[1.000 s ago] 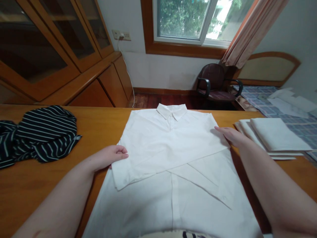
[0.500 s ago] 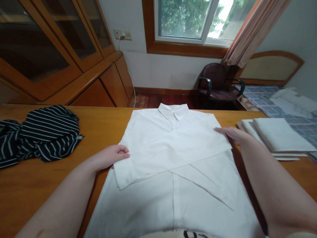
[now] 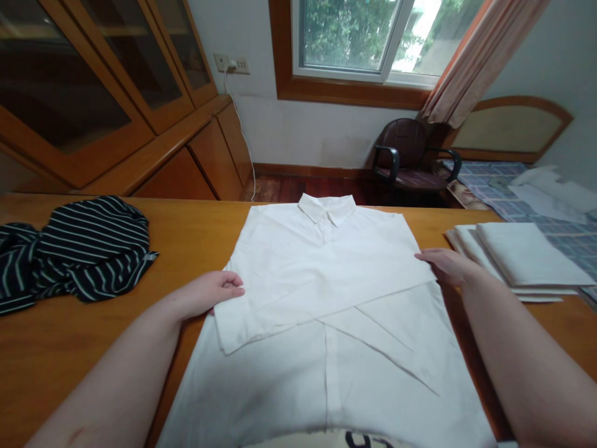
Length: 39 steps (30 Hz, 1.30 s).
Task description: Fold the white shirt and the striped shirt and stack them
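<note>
A white collared shirt (image 3: 331,267) lies front up on the wooden table, its collar toward the far edge. Both sleeves are folded across its chest, one over the other. At the shirt's left side, my left hand (image 3: 217,292) pinches the folded edge, thumb on top and fingers partly underneath. My right hand (image 3: 443,262) is at the right side edge, thumb and fingers closed on the cloth there. The shirt's lower part spreads toward me, and its hem is out of sight near my body.
A crumpled black-and-white striped garment (image 3: 97,249) lies at the table's left. On the right is a stack of folded white cloths (image 3: 532,255). Beyond the wooden table (image 3: 186,242) stand a maroon armchair (image 3: 408,155), a bed (image 3: 494,180) and a glass-door cabinet (image 3: 107,81).
My right hand has slid a little down and outward along the shirt's right edge. My left hand stays almost where it was, and the shirt lies nearly unchanged.
</note>
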Available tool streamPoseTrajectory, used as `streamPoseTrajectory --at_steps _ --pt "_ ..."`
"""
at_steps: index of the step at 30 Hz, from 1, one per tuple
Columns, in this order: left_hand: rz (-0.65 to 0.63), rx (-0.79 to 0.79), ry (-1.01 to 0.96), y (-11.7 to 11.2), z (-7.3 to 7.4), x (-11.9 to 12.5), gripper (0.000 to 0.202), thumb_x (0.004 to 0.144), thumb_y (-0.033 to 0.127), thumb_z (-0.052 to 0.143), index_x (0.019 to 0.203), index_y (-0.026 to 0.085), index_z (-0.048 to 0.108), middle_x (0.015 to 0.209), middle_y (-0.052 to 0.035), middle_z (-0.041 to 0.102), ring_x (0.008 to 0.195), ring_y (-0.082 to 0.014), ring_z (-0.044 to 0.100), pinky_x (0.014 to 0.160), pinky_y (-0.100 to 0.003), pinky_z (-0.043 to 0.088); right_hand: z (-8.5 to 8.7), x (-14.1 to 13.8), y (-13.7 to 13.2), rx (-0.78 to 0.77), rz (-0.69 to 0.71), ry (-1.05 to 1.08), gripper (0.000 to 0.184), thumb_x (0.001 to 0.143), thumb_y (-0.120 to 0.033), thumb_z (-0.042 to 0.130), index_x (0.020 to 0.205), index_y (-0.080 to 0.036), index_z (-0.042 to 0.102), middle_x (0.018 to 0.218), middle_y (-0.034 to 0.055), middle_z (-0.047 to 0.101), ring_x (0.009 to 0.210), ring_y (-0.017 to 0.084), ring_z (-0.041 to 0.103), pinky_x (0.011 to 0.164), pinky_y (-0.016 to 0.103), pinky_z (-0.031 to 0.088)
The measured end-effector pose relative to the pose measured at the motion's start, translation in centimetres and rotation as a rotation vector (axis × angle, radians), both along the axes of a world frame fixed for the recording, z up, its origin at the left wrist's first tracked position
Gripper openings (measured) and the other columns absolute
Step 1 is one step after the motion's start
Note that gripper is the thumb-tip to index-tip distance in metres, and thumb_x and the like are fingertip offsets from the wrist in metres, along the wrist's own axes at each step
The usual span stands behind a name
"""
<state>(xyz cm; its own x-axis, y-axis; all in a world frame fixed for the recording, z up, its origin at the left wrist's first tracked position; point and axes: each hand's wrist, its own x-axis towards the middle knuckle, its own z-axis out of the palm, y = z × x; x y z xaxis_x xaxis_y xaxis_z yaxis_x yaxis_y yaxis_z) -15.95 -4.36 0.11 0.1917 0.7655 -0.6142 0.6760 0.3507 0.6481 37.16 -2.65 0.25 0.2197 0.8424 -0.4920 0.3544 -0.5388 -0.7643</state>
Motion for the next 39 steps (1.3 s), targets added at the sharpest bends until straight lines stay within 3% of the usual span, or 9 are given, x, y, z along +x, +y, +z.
streamPoseTrajectory --at_steps 3,6,10,13,16,21,28,32,39 --pt "-0.001 -0.002 -0.001 0.0 0.0 0.0 0.036 0.062 0.05 0.063 0.081 0.02 0.058 0.057 0.0044 0.046 0.044 -0.0113 0.041 0.04 -0.023 0.031 -0.1 -0.2 -0.1 -0.055 -0.073 0.094 0.024 0.062 -0.037 0.071 0.068 -0.02 0.055 0.051 -0.001 0.052 0.042 0.012 0.046 0.038 0.024 0.037" --pt "-0.002 0.003 0.007 -0.1 0.0 0.1 0.036 0.061 0.05 0.062 0.08 0.02 0.058 0.056 0.005 0.046 0.043 -0.0111 0.04 0.04 -0.023 0.029 0.0 0.2 -0.1 -0.063 0.014 0.047 0.032 0.062 -0.042 0.074 0.063 -0.019 0.052 0.047 -0.0041 0.044 0.04 0.009 0.039 0.036 0.022 0.029" --pt "-0.007 0.013 0.017 -0.1 0.0 0.1 0.037 0.061 0.052 0.061 0.079 0.02 0.058 0.054 0.0051 0.046 0.043 -0.0112 0.04 0.04 -0.023 0.029 0.2 1.6 -0.7 -0.14 0.176 0.062 0.042 0.058 -0.049 0.078 0.057 -0.019 0.049 0.05 -0.0032 0.047 0.044 0.009 0.041 0.04 0.022 0.033" --pt "-0.016 0.014 0.009 -0.1 0.0 0.1 0.036 0.061 0.051 0.062 0.079 0.02 0.058 0.055 0.0049 0.046 0.043 -0.0111 0.04 0.04 -0.023 0.029 0.1 2.1 -1.2 -0.119 0.129 0.045 0.045 0.058 -0.055 0.076 0.056 -0.02 0.048 0.05 -0.0036 0.045 0.044 0.009 0.04 0.042 0.023 0.036" --pt "-0.017 0.009 0.003 0.0 -0.1 0.0 0.035 0.062 0.05 0.062 0.08 0.02 0.058 0.055 0.0052 0.045 0.043 -0.0111 0.04 0.04 -0.023 0.029 -0.2 1.9 -1.4 -0.098 0.084 -0.021 0.041 0.062 -0.059 0.071 0.062 -0.02 0.056 0.055 0.0008 0.054 0.049 0.014 0.05 0.045 0.026 0.041" --pt "-0.009 0.01 0.019 -0.1 0.0 0.0 0.034 0.062 0.049 0.062 0.08 0.02 0.058 0.055 0.005 0.045 0.043 -0.011 0.039 0.039 -0.022 0.029 0.4 1.4 -1.1 -0.098 0.068 -0.164 0.033 0.064 -0.053 0.072 0.062 -0.021 0.061 0.058 0.0057 0.062 0.059 0.022 0.059 0.051 0.031 0.045" --pt "-0.013 0.012 0.015 0.0 0.2 0.1 0.034 0.062 0.048 0.062 0.08 0.02 0.057 0.055 0.0049 0.043 0.044 -0.0111 0.039 0.04 -0.022 0.028 0.8 2.1 -1.7 -0.14 0.302 -0.106 0.04 0.058 -0.053 0.077 0.061 -0.02 0.054 0.051 -0.0034 0.05 0.046 0.011 0.044 0.044 0.023 0.034" --pt "-0.013 -0.002 -0.001 0.0 0.3 0.2 0.037 0.059 0.048 0.063 0.081 0.02 0.056 0.054 0.006 0.041 0.045 -0.0109 0.039 0.041 -0.022 0.028 0.3 2.2 -1.6 -0.152 0.256 -0.162 0.043 0.055 -0.055 0.078 0.062 -0.019 0.055 0.048 -0.0047 0.046 0.041 0.008 0.036 0.04 0.023 0.026" --pt "-0.023 0.02 0.013 -0.1 0.1 0.2 0.038 0.059 0.049 0.061 0.082 0.02 0.056 0.055 0.0058 0.04 0.045 -0.0114 0.04 0.041 -0.022 0.029 0.4 2.0 -1.7 -0.164 0.246 -0.143 0.054 0.07 -0.073 0.055 0.062 -0.019 0.052 0.048 -0.0009 0.049 0.043 0.011 0.042 0.043 0.025 0.032"
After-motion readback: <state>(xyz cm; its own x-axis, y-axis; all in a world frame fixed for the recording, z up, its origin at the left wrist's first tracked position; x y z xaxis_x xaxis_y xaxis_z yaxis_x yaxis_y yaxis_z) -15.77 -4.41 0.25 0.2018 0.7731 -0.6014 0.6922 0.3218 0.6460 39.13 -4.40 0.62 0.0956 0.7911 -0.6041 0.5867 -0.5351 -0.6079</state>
